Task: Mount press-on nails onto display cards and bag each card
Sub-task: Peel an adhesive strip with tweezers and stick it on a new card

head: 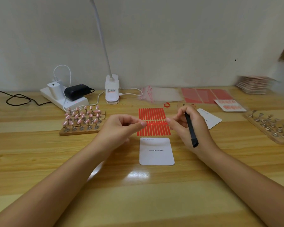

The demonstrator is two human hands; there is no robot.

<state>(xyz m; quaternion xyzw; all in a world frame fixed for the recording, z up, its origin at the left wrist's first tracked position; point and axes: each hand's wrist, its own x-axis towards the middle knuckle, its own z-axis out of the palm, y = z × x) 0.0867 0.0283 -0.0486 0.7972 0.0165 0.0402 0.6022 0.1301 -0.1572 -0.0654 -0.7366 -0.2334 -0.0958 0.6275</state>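
A white display card (156, 154) printed "Handmade Nail" lies flat in front of me. Just behind it is a sheet of red adhesive strips (152, 113). Above that sheet, my left hand (121, 128) and my right hand (187, 125) pinch the two ends of one red strip (156, 123) held level between them. A black pen-like tool (191, 128) is also tucked in my right hand. Pink press-on nails (82, 117) stand on metal holders on a wooden block at the left.
A power strip (64, 97) with chargers and a white clip lamp (112, 89) stand at the back. Clear bags (159, 95), red sheets (205, 95), a finished card (230, 105), a second white card (211, 119) and empty nail holders (269, 125) lie to the right.
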